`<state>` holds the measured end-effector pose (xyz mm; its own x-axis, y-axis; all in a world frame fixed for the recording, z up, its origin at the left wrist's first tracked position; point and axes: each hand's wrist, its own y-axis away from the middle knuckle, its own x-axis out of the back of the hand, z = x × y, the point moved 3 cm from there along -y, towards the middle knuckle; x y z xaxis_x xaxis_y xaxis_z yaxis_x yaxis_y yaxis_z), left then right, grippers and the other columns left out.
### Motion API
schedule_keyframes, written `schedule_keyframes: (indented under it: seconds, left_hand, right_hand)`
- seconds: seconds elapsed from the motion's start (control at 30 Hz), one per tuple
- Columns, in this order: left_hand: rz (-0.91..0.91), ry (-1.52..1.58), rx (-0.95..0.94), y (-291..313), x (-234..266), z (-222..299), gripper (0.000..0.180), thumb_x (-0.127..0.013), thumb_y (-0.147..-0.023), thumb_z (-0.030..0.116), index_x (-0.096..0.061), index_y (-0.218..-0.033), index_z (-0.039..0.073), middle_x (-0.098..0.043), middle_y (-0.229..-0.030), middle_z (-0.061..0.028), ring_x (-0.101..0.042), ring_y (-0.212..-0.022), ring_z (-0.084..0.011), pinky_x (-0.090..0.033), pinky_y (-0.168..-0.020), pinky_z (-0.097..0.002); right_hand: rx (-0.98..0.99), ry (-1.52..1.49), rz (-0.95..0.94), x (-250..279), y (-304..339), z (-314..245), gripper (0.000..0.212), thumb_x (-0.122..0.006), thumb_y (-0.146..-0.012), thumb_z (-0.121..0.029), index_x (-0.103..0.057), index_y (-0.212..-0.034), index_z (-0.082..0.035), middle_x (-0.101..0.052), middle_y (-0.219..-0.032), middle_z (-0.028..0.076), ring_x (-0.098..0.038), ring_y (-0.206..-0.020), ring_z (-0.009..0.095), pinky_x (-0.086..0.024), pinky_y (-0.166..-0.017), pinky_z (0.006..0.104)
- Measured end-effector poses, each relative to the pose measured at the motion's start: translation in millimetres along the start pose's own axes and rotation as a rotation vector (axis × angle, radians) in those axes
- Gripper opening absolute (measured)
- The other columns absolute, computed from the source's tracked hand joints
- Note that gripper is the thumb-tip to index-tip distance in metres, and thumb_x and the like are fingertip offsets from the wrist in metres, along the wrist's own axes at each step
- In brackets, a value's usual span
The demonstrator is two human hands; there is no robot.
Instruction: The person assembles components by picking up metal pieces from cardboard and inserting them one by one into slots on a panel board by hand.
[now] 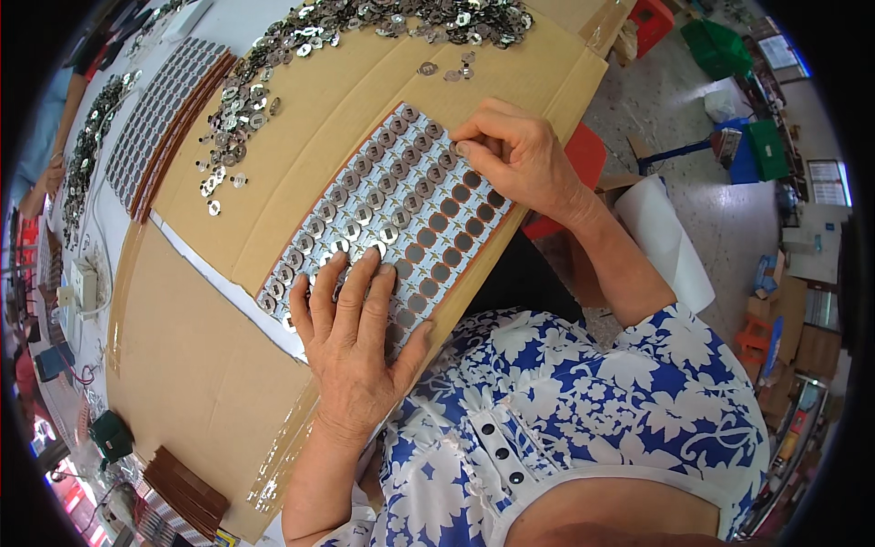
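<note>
Seemingly, metal discs (401, 218) are being set onto the circuit-board panel (446, 238) on cardboard (210, 337), left hand (351, 319) spread over it, right hand (516, 157) pinched together by its edge, anything between the fingertips hidden, the next move likely calling for precise alignment.

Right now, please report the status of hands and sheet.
Left hand spread over the sheet, hiding part. Right hand pinched at its far end, contents unclear. Loose metal pieces heaped beyond.

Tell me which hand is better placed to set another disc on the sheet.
Likely the right hand: its fingers curl toward the thumb, beside uncovered dark circles. The left hand lies spread, fingertips at discs already laid.
</note>
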<state>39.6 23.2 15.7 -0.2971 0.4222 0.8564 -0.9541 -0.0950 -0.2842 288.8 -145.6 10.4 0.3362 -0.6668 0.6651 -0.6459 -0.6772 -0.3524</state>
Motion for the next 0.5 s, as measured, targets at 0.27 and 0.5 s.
schedule_keyframes:
  seconds: [0.27, 0.5]
  left_hand:
    - [0.024, 0.013, 0.013, 0, -3, -2, 0.064, -0.091, -0.085, 0.035, -0.072, -0.139, 0.004, -0.067, -0.153, -0.0132, -0.056, -0.146, -0.0403, -0.03, -0.127, -0.0644]
    - [0.046, -0.008, 0.004, -3, -2, 1, 0.064, -0.091, -0.085, 0.035, -0.072, -0.138, 0.004, -0.068, -0.152, -0.0138, -0.056, -0.145, -0.04, -0.03, -0.127, -0.0629]
  right_hand:
    - [0.321, 0.485, 0.07, -10, 9, -23, 0.004, -0.071, -0.097, -0.004, -0.07, -0.101, -0.004, -0.067, -0.093, 0.01, -0.072, -0.077, 0.034, -0.057, -0.069, 0.046]
    - [-0.146, 0.128, 0.417, 31, 23, 15, 0.01, -0.076, -0.1, -0.011, -0.077, -0.106, -0.002, -0.073, -0.095, 0.011, -0.075, -0.076, 0.026, -0.058, -0.07, 0.0356]
